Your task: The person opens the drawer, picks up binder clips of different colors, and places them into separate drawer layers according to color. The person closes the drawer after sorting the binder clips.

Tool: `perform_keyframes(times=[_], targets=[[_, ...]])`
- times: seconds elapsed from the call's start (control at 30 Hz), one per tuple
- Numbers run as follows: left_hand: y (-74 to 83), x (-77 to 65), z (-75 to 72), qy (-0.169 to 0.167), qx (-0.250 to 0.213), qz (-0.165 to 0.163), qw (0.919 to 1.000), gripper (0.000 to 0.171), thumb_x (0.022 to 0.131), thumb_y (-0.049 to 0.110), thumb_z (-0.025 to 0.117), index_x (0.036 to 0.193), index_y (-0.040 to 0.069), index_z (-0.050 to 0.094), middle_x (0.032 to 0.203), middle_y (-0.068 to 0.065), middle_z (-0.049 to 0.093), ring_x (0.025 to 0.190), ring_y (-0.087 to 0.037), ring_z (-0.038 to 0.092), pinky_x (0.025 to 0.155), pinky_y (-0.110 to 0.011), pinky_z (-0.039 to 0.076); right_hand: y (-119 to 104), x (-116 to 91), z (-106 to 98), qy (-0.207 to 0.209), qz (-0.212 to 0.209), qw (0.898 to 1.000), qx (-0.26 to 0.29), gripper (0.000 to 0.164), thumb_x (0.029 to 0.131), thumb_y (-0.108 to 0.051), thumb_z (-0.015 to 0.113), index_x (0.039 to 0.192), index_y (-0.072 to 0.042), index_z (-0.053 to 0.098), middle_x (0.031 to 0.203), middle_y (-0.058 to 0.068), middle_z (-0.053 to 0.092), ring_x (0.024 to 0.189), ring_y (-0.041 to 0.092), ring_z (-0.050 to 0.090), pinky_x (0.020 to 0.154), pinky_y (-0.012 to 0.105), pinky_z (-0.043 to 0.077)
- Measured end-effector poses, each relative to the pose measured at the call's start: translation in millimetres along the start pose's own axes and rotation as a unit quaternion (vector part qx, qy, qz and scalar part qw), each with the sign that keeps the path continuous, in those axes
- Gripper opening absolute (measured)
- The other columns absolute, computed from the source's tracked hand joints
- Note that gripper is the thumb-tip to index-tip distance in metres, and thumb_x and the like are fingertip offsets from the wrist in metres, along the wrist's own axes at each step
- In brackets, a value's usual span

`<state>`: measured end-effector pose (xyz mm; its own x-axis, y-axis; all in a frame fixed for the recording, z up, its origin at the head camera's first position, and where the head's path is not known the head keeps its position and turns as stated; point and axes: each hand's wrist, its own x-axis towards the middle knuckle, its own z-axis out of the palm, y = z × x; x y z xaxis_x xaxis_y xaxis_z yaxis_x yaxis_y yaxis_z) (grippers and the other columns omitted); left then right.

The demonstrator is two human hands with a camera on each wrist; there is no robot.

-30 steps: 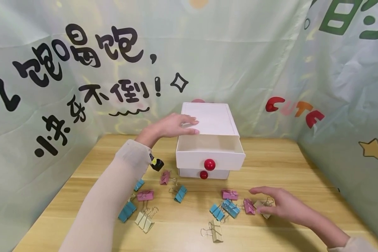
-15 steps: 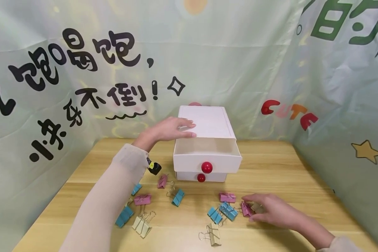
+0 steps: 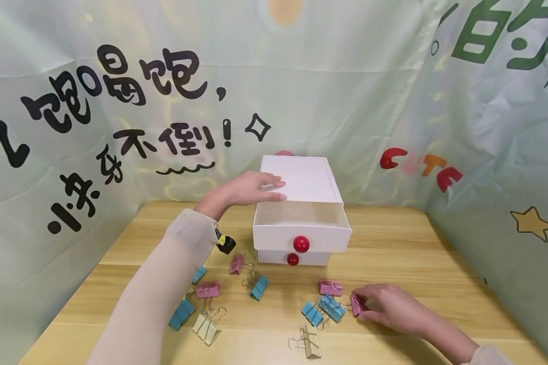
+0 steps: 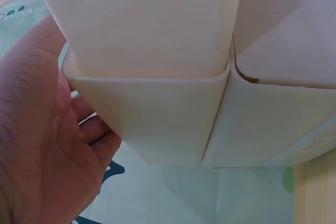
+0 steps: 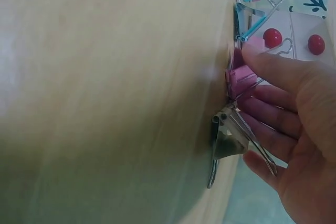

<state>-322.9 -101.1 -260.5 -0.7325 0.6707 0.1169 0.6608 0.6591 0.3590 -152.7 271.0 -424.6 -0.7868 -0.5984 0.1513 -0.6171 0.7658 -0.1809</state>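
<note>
Currently, the right grip point(image 3: 389, 308) narrowly pinches a pink clip point(image 3: 357, 305); the left grip point(image 3: 246, 188), loosely spread, touches the box point(image 3: 303, 178) at its right.

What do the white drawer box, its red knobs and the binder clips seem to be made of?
Drawer box: probably plastic, matte white, judging by smooth walls and rounded corners; coated board is possible. Red knobs: glossy plastic or lacquered wood, given their bright highlights. Binder clips: likely metal, with painted bodies and bare, shiny wire handles.

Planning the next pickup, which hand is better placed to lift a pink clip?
Probably the right hand: it pinches a pink clip, while the left hand touches the box.
</note>
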Motion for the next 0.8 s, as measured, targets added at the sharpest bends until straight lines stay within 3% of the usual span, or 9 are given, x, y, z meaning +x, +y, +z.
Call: perform_keyframes(times=[0.23, 0.47, 0.8], targets=[[-1.7, 1.5, 2.0, 0.005, 0.002, 0.001, 1.0, 0.066, 0.09, 0.065, 0.055, 0.141, 0.023, 0.055, 0.151, 0.003, 0.042, 0.14, -0.018, 0.036, 0.113, -0.041, 0.028, 2.2, -2.2, -3.5, 0.011, -0.017, 1.0, 0.016, 0.033, 0.086, -0.03, 0.076, 0.111, -0.009, 0.071, 0.102, -0.007, 0.07, 0.093, 0.012, 0.066, 0.079, 0.038, 0.056], [-2.3, 2.2, 1.2, 0.003, -0.001, 0.0, 1.0, 0.065, 0.09, 0.064, 0.056, 0.14, 0.023, 0.056, 0.15, 0.002, 0.043, 0.138, -0.019, 0.037, 0.113, -0.04, 0.03, 5.7, -4.6, -18.1, 0.033, -0.004, 0.999, 0.032, 0.033, 0.088, -0.031, 0.075, 0.112, -0.008, 0.071, 0.103, -0.005, 0.071, 0.094, 0.013, 0.066, 0.076, 0.036, 0.057], [-2.3, 1.9, 1.3, 0.008, 0.004, 0.008, 0.9999, 0.064, 0.09, 0.062, 0.056, 0.14, 0.022, 0.056, 0.15, 0.0, 0.044, 0.138, -0.02, 0.039, 0.112, -0.041, 0.03, 6.7, -2.2, -34.8, 0.091, -0.067, 0.994, 0.012, 0.029, 0.088, -0.026, 0.075, 0.113, -0.011, 0.073, 0.106, -0.008, 0.069, 0.093, 0.012, 0.067, 0.071, 0.031, 0.056]])
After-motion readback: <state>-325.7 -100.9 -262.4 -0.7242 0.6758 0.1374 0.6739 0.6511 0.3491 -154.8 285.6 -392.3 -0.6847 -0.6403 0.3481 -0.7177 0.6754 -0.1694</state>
